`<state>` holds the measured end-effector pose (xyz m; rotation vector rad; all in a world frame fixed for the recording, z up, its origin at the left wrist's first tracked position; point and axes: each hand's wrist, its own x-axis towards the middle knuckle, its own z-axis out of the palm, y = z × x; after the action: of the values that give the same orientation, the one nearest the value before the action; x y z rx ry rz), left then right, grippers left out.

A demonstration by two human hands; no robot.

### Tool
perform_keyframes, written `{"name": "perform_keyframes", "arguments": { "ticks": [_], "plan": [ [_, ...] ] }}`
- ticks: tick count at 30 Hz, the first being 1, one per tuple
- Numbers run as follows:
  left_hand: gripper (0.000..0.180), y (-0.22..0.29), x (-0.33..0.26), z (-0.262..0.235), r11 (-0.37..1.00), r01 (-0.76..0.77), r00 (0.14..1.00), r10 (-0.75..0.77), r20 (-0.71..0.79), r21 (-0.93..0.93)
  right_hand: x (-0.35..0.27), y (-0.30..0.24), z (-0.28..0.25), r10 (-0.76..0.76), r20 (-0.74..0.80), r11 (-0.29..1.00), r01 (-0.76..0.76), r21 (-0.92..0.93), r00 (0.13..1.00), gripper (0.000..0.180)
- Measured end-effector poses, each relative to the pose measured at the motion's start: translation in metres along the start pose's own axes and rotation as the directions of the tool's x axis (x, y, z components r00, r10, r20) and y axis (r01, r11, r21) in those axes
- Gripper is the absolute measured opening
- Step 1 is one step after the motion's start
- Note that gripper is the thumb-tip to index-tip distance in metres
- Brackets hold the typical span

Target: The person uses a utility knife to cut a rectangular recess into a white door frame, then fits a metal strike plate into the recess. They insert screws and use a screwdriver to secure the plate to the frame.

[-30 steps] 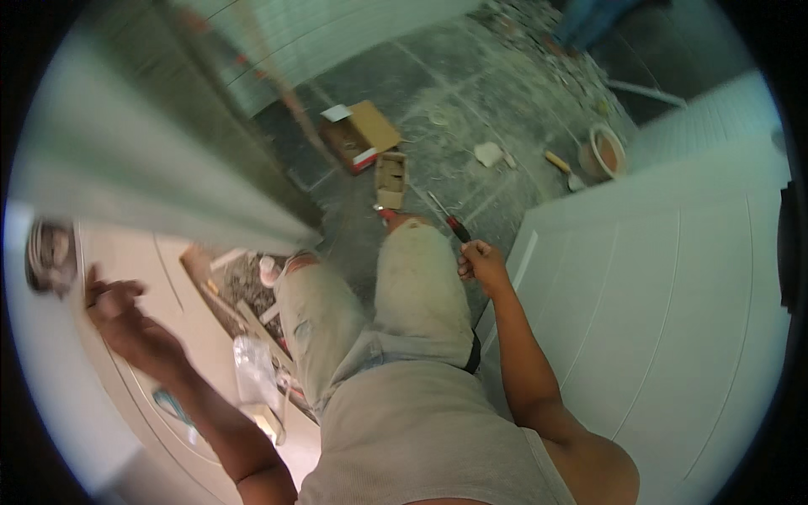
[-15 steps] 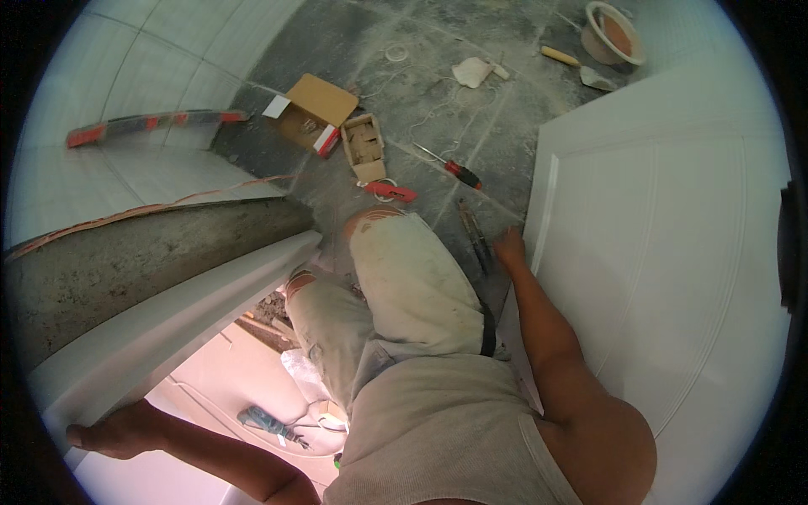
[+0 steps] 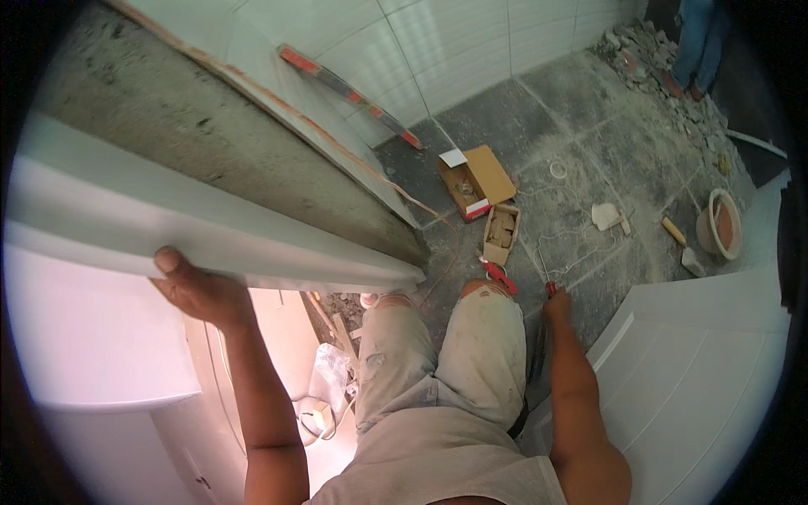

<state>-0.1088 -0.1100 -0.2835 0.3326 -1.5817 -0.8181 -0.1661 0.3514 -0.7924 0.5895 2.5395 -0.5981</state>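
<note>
My left hand point(image 3: 198, 290) grips the lower edge of a long white slab point(image 3: 252, 248) that runs along a rough grey mortar ledge point(image 3: 210, 143) at the left. Its thumb lies on the slab's face, with the fingers curled underneath. My right hand point(image 3: 557, 310) hangs low beside my right knee, closed around a thin red-handled tool point(image 3: 549, 289) whose tip points at the grey floor. My light, stained trousers point(image 3: 438, 362) fill the lower middle.
An open cardboard box point(image 3: 475, 178), a small box of wedges point(image 3: 502, 231) and red pliers point(image 3: 498, 274) lie on the floor. A red and grey level point(image 3: 349, 91) leans on the white wall tiles. A bucket point(image 3: 722, 223), rubble point(image 3: 665, 59) and another person's legs point(image 3: 699, 38) are far right.
My left hand has come up from low at the left and taken the slab's edge. The view has swung toward the far wall. My right hand stays by my knee with the tool.
</note>
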Motion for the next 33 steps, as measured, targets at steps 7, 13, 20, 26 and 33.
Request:
{"name": "perform_keyframes", "arguments": {
  "ticks": [7,13,20,26,33],
  "plan": [
    [0.078,-0.005,-0.005,0.002,0.992,0.017,0.998,-0.010,0.057,-0.127,-0.111,-0.057,-0.085,-0.248,-0.225,0.674,0.335,0.658,0.942,0.051],
    [0.046,-0.017,-0.023,-0.046,0.819,0.383,0.913,-0.267,0.308,-0.427,-0.215,-0.143,-0.173,-0.542,-0.370,0.348,0.603,0.718,0.754,0.043],
    [0.022,-0.033,-0.153,-0.105,0.267,0.961,0.253,-0.728,0.637,-0.076,-0.293,-0.173,-0.209,-0.807,-0.211,0.231,0.624,0.746,0.551,0.044],
    [0.032,-0.043,-0.168,-0.103,0.122,0.980,0.196,-0.744,0.639,-0.158,-0.328,-0.174,-0.203,-0.882,-0.044,0.287,0.607,0.741,0.470,0.045],
    [0.030,-0.037,-0.152,-0.092,-0.141,0.918,0.154,-0.736,0.659,-0.371,-0.339,-0.181,-0.199,-0.904,-0.038,0.299,0.695,0.654,0.426,0.045]
  ]
}}
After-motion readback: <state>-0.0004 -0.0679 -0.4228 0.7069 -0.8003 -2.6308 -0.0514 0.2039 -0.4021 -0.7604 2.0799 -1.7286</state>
